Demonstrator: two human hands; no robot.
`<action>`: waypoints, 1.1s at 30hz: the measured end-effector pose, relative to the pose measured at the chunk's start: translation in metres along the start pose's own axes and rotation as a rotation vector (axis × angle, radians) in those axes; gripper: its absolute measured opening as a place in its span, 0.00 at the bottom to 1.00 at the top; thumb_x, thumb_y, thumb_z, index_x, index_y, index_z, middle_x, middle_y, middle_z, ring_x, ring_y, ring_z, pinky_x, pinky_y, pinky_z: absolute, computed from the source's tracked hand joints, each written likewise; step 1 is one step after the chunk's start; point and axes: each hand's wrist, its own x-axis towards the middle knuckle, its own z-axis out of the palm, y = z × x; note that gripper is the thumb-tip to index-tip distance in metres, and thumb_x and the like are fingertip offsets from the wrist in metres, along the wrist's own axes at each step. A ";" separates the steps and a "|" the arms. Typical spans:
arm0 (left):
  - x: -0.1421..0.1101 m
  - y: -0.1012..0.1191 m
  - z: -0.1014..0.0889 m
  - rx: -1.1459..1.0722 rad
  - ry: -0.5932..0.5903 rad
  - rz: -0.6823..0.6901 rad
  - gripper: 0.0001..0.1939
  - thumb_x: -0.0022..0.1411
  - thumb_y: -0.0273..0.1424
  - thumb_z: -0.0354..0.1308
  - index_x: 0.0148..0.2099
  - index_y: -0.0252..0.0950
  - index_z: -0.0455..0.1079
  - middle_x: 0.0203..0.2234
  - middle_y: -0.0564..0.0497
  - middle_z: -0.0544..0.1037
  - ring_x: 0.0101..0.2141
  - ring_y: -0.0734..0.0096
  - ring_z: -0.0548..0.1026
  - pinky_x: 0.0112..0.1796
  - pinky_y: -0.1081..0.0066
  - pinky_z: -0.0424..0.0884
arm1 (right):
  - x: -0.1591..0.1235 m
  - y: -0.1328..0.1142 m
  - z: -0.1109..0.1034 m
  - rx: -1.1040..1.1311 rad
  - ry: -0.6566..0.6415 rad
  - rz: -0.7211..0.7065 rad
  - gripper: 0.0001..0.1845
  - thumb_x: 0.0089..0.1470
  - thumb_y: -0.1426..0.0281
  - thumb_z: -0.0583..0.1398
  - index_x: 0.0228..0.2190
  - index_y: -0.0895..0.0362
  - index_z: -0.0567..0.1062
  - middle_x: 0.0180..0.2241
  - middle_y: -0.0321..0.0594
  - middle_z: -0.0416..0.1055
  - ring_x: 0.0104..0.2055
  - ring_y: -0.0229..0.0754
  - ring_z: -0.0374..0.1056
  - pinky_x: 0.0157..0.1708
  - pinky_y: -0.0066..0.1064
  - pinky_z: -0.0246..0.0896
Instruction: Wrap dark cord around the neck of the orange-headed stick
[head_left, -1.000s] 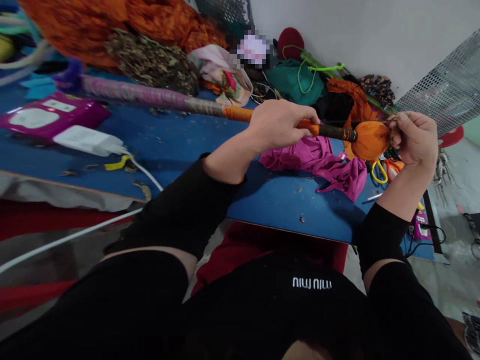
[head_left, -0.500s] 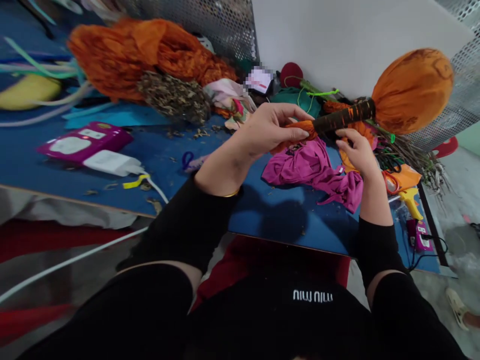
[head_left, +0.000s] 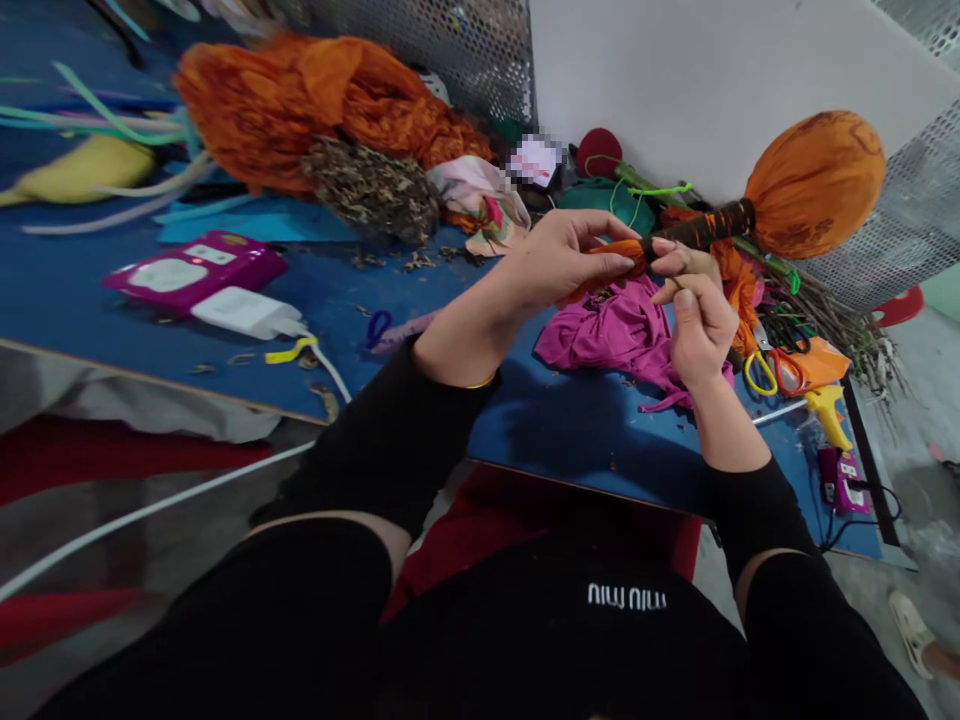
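Observation:
An orange cloth bundle [head_left: 817,185] bulges into a round head at the right and narrows into a stem wound with a dark strip [head_left: 709,226]. Closed around the loose cloth tail of that stem is my left hand [head_left: 574,255]. Just right of it, my right hand [head_left: 701,315] has its fingers curled in a pinch at the wrapped end, with a thin dark piece of the strip between them. The bundle is held up, tilted, above a crumpled magenta cloth [head_left: 592,335] on the blue table [head_left: 420,290].
Orange fabric [head_left: 330,100] and dried plant matter [head_left: 371,190] lie at the back left. A purple power strip [head_left: 187,275] with a white charger is at the left. Scissors [head_left: 761,372], a yellow glue gun [head_left: 829,415] and dry stems [head_left: 855,300] lie right.
My right hand has moved left and up to the wrapped end, beside my left hand, and its fingers have closed. My left hand keeps its hold. The view has shifted slightly.

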 end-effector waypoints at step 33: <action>0.023 -0.040 0.030 0.111 -0.084 0.067 0.03 0.62 0.25 0.64 0.40 0.32 0.78 0.29 0.54 0.78 0.31 0.73 0.73 0.37 0.70 0.68 | 0.016 -0.011 -0.024 -0.151 -0.130 -0.006 0.24 0.72 0.48 0.60 0.31 0.49 0.78 0.29 0.35 0.75 0.33 0.39 0.72 0.36 0.37 0.71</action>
